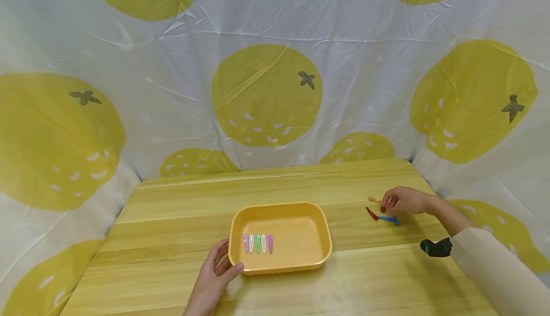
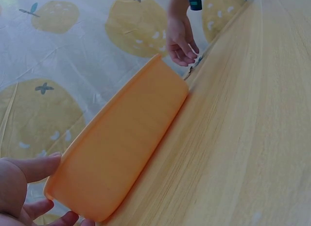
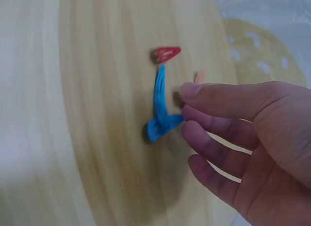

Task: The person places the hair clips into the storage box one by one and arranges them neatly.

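Right hand (image 1: 403, 200) above the right part of the counter (image 1: 180, 220), its fingers loosely bent, thumb and index tips close but slightly apart, nothing seen held between them; the chief risk, in judgement, is a poor pinch, since a thin, flat clip gives little edge and could skid or turn under the fingertips; a second is disturbance of neighbouring clips, caused by their close spacing; the orange clip (image 1: 375, 200) lies just left of the fingers, partly hidden by them, and contact cannot be told; the light blue clip (image 3: 160, 92) and darker blue clip (image 3: 159, 130), touching or overlapping, lie just to the near side; the red clip (image 3: 168, 54) lies to the near left, close to the light blue clip's end; farther left, the left hand (image 1: 211, 274) grips the yellow tray (image 1: 296, 239), thumb on the near left corner, fingers at the left side; a careless pull there could shift the row of five clips (image 1: 258, 243) in its left part, purple, white, green, white, purple.
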### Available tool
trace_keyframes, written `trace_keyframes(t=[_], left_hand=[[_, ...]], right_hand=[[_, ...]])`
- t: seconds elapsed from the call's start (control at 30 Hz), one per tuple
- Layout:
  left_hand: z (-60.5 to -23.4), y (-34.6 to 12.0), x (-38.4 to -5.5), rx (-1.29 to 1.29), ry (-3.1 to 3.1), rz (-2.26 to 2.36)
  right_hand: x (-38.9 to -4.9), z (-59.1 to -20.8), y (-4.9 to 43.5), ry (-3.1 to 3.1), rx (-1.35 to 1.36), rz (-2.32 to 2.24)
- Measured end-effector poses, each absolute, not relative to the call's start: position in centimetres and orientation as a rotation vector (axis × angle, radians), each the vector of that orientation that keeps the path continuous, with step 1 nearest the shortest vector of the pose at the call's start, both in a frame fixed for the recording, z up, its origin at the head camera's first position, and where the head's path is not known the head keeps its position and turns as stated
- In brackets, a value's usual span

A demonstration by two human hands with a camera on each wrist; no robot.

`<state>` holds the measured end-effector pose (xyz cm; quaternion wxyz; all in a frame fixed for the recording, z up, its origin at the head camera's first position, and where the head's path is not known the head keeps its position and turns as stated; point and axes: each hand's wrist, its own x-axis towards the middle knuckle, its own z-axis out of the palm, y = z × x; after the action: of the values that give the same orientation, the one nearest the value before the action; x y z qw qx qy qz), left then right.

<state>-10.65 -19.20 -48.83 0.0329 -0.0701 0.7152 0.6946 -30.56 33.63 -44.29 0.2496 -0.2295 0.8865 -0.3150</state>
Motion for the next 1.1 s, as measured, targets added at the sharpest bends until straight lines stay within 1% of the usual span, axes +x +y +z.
trace_keyframes(t=[0.2,0.5,0.87,1.1], left_hand=[[-48.8,-19.2,-10.6,-0.216,2.206,2.135],[-48.8,-19.1,-10.7,-0.202,2.208,2.148],[-48.8,-19.2,-10.8,-0.228,2.191,2.155],[-48.8,-19.2,-10.8,-0.218,2.183,2.149]], right_hand=[[-30.4,-45.5,35.0,2.434,-0.631,-0.874],[-30.0,-46.4,35.1,2.472,-0.614,-0.882],[-30.1,-46.7,35.4,2.601,-0.682,-0.724],[-30.0,-46.5,35.4,2.596,-0.622,-0.832]])
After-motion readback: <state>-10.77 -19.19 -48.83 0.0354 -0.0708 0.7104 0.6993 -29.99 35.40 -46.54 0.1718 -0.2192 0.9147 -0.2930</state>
